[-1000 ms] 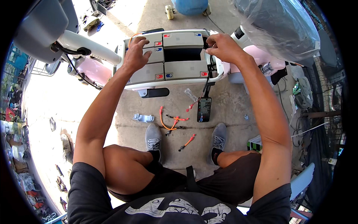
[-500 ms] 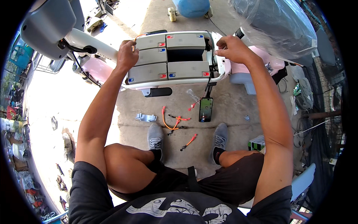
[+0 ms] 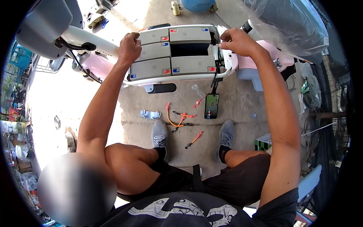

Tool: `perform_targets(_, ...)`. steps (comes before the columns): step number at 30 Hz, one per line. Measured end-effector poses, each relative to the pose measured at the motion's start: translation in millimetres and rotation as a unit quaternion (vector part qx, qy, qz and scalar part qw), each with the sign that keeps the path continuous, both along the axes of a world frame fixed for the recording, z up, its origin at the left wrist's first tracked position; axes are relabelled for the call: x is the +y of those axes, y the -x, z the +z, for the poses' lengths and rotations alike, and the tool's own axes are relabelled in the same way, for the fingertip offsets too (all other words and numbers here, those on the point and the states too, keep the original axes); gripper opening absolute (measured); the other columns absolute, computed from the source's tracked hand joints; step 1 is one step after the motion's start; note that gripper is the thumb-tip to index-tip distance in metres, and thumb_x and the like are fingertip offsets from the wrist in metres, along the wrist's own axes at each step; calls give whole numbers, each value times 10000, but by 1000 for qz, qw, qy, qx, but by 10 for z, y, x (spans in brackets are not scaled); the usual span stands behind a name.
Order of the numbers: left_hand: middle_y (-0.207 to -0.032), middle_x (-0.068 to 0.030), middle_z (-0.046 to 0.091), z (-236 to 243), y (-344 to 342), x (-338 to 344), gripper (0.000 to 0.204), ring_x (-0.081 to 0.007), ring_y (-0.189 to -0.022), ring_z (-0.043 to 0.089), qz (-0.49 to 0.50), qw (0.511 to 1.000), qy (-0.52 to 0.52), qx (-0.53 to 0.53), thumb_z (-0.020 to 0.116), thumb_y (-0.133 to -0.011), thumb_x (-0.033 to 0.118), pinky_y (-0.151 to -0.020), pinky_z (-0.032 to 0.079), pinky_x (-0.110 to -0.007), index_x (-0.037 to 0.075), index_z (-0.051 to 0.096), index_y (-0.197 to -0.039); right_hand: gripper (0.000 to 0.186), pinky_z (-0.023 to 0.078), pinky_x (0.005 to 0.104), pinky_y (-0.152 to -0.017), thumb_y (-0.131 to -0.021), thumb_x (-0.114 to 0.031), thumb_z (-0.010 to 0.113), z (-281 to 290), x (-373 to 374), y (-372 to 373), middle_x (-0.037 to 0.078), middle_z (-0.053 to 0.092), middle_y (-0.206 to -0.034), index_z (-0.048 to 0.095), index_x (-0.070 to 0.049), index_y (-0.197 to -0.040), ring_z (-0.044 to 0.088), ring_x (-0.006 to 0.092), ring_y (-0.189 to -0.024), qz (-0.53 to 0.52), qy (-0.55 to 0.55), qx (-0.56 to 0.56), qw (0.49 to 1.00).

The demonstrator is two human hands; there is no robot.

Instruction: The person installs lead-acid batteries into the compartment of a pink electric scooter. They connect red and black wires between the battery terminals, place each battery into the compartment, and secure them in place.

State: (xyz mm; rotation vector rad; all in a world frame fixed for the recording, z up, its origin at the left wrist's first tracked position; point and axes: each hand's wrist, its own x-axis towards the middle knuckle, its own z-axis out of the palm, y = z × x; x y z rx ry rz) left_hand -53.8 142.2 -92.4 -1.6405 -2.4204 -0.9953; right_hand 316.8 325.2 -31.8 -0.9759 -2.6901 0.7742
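Observation:
In front of me stands a white-and-pink scooter with an open bay whose white rim (image 3: 177,78) surrounds several grey batteries (image 3: 151,68) with red and blue terminals. A dark gap (image 3: 190,50) shows among them, right of the middle. My left hand (image 3: 129,48) is closed at the bay's left end, fingers curled over its edge; the fingertips are partly hidden. At the right end, my right hand (image 3: 237,44) bends its thumb and fingers over the rim, beside black wiring (image 3: 216,56). Neither hand shows a loose object.
Short orange cables (image 3: 181,121) with red and black ends lie on the concrete between my shoes and the scooter. A lit phone (image 3: 211,106) on a black holder hangs near a light-blue bracket's (image 3: 149,114) right. Plastic wrap (image 3: 287,26) covers the far-right part. A round blur hides my left sleeve.
The whole scene sits slightly higher and further right in the picture, as if my head tilted. Both hands keep their places at the bay's ends, and the batteries have not shifted.

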Motion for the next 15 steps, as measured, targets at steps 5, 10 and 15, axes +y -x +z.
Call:
perform_targets(5,-1063,-163,752,-19,1,106,270,-269,-920,737,-41,999,6,10,708,-883,92,-883,566,-369,-27,732,-1124,444,554,376,-892,-864,-267,796,0,32,-6,213,748,-1081,717,61,-1152,724,295,-991,-5,1,-10,1000)
perform_targets(10,-1076,-137,772,0,-50,92,265,-210,-905,741,-59,998,19,9,720,-900,114,-855,576,-344,-17,738,-1130,410,549,377,-911,-896,-249,776,-41,-4,17,189,750,-1068,706,71,-1144,723,265,-969,0,-20,-24,1000)
perform_targets(15,-1059,-160,767,-1,-100,111,306,-251,-933,738,-92,995,32,13,721,-913,151,-884,574,-370,-12,732,-1172,491,558,383,-894,-854,-341,794,-47,44,35,220,744,-1100,732,34,-1164,725,321,-997,3,-74,-34,997)
